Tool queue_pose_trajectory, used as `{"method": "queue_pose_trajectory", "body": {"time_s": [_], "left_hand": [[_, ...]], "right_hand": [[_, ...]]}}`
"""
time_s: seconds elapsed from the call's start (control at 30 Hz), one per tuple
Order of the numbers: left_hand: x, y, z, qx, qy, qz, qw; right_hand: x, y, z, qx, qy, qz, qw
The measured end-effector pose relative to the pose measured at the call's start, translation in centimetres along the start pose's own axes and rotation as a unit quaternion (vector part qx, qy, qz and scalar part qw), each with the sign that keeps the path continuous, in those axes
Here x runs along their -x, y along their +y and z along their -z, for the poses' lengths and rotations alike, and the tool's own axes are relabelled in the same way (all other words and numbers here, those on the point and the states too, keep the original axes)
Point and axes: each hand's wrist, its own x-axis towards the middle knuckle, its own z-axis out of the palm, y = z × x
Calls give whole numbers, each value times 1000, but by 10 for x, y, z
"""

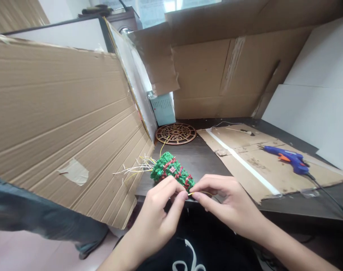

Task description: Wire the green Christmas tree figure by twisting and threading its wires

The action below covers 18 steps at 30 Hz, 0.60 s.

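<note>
A green beaded piece [163, 165] with red bands lies on its side at the table's front edge, looking like a small Christmas tree. White and yellow wires [137, 168] fan out from its left end. At its right end, my left hand [164, 205] pinches a thin yellow wire [190, 194] between thumb and index finger. Close beside it, my right hand [224, 199] pinches the same wire, whose free end trails off to the right. The fingertips of both hands nearly meet. My fingers hide part of the piece's lower side.
A blue glue gun [294, 158] rests on a flat cardboard sheet [239, 165] to the right, its cord running off the front edge. Farther back are a round openwork trivet [176, 133] and a light blue box [163, 109]. Cardboard walls [205, 75] enclose the table. A person's trouser leg [47, 214] shows at left.
</note>
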Motion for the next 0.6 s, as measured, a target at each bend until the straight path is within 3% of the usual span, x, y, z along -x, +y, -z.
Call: {"method": "queue_pose_trajectory", "body": {"time_s": [0.13,0.27,0.37,0.47,0.6], "left_hand": [[4,-8,-12,12,3,18,1000],[3,-8,-10,0,39,19,999],[-4,-11,6,-88,140,-26,986],[-17,-26,28,-179,235,-71,953],[-34,-55,48,-209,201,-47,956]], "right_hand": [[1,11,-11,-72,-15,-63,995],[-5,16,-11,-19,15,-23,999],[-16,19,-3,64,51,18,996],[-30,24,5,111,45,6,993],[-42,28,12,136,-11,-38,990]]}}
